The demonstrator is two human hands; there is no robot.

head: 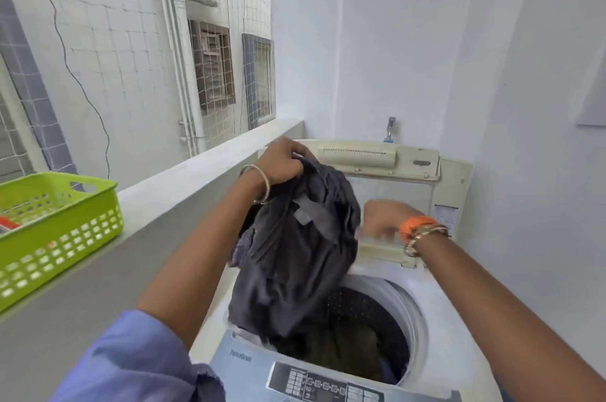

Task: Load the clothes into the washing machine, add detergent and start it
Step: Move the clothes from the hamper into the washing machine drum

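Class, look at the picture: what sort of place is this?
Probably a home laundry balcony: a top-loading washing machine under a wall tap, and a ledge open to the neighbouring building.

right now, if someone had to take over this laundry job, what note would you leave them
Left hand grips the dark garment, which hangs over the open drum with its lower end inside.
Right hand is blurred beside the garment; grip unclear.
Washing machine lid is up; some clothes already lie in the drum.
Green basket sits on the ledge to the left.
Left to do: drop this garment in, add detergent, close the lid, start at the control panel.
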